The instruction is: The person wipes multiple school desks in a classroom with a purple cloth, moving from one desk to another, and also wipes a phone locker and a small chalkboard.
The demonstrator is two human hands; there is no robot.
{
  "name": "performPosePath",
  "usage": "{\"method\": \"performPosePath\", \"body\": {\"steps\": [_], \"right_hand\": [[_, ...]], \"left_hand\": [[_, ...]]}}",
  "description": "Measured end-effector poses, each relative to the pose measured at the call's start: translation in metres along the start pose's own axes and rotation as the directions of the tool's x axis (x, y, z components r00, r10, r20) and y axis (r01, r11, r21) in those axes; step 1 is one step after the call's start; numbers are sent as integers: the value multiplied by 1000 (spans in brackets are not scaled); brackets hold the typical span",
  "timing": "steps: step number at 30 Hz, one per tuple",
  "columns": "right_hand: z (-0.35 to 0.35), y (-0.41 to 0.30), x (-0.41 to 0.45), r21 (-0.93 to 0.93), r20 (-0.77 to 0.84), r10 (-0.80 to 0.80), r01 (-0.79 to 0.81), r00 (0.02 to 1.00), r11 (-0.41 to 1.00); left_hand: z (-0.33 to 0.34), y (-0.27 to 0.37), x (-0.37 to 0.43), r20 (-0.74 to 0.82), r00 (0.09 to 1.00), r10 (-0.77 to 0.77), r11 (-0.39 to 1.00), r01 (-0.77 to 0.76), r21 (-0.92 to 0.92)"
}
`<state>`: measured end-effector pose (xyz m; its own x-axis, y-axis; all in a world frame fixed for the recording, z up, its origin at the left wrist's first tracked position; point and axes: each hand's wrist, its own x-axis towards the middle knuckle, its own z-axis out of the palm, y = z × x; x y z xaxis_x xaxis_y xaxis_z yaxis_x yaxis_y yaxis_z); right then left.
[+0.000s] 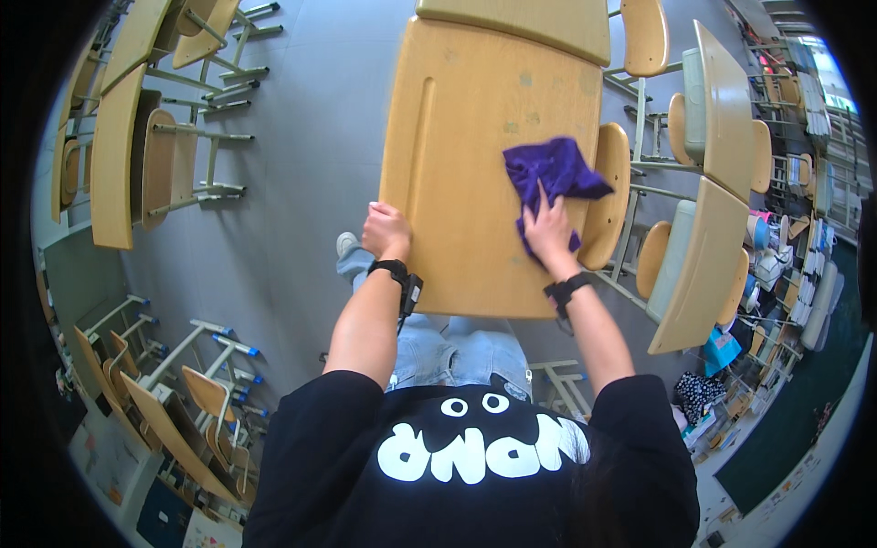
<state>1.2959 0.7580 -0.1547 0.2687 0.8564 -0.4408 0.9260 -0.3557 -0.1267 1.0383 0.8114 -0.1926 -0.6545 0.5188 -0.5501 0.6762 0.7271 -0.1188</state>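
Note:
In front of me is a school desk with a pale wooden top (pixel 473 171); a pencil groove runs along its left side and several faded greenish stains mark the far right part. My right hand (pixel 550 233) presses a crumpled purple cloth (pixel 551 168) onto the right side of this top, fingers spread over the fabric. One corner of the cloth reaches past the right edge towards a wooden chair back (pixel 608 198). With fingers curled, my left hand (pixel 386 231) grips the left edge of the desk. Both wrists wear black straps.
Another desk (pixel 521 24) adjoins the far end. To the right stand desks (pixel 706 267) with chairs and pale green drawers (pixel 671 260). More desks (pixel 113 164) and chairs (pixel 159 168) are on the left across the grey floor (pixel 308 123). Metal-legged furniture (pixel 219 356) stands at lower left.

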Motion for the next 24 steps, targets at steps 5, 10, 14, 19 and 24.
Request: {"method": "performPosePath", "body": {"steps": [5,10,14,19,24], "right_hand": [[39,-31,-53,-35,-2,183,-183,983,983],[49,-94,-92,-26,219,181,-179,959,983],[-25,-125,-161,-208,149,273,-240,950,948],[-39,-92,-176,-278,-63,142,-154,988,948],[-42,-44,-159,-190,19,297,-288,955,939]], "left_hand": [[20,32,-5,151,984,91,990,-73,-119],[69,-46,69,552,608,570,792,-230,-566],[-90,-122,103,827,506,247,967,-72,-244],[-137,-179,164,397,907,140,953,-14,-302],[-134,-165,171,597,746,295,914,-38,-404]]}}
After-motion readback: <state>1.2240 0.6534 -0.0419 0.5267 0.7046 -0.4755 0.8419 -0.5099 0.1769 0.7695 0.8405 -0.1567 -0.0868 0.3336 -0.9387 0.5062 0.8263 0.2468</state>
